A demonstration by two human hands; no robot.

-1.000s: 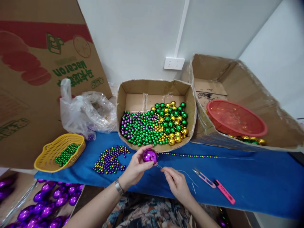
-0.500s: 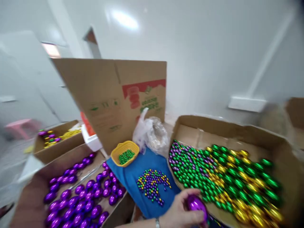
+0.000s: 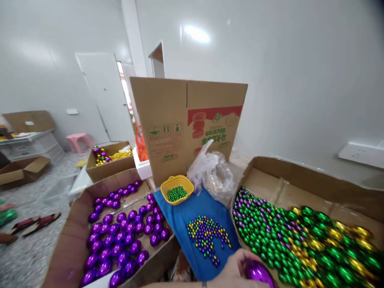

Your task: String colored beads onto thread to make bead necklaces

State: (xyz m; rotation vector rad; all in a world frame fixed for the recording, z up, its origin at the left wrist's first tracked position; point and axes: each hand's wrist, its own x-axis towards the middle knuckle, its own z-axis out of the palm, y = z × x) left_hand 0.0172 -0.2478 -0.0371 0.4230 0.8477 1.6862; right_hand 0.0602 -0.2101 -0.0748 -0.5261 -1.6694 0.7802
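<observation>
My left hand [image 3: 235,268] reaches in from the bottom edge, a band on its wrist, fingers closed round a large shiny purple bead [image 3: 258,273]. The bead's lower part is cut off by the frame. Just beyond lies a blue cloth [image 3: 180,224] with a patch of small purple, green and gold beads [image 3: 207,234]. A yellow basket [image 3: 168,184] holding small green beads [image 3: 177,193] sits at the cloth's far end. My right hand is out of sight.
On the left, a cardboard tray [image 3: 70,228] holds large purple beads [image 3: 129,240]. Another cardboard tray [image 3: 279,170], at right, holds green, gold and purple beads of mixed sizes. A tall carton [image 3: 168,104] and clear plastic bags [image 3: 220,178] stand behind the cloth.
The view has swung left, so the trays, carton and cloth appear further right. My left hand still grips the purple bead, now lower and further right in the picture.
</observation>
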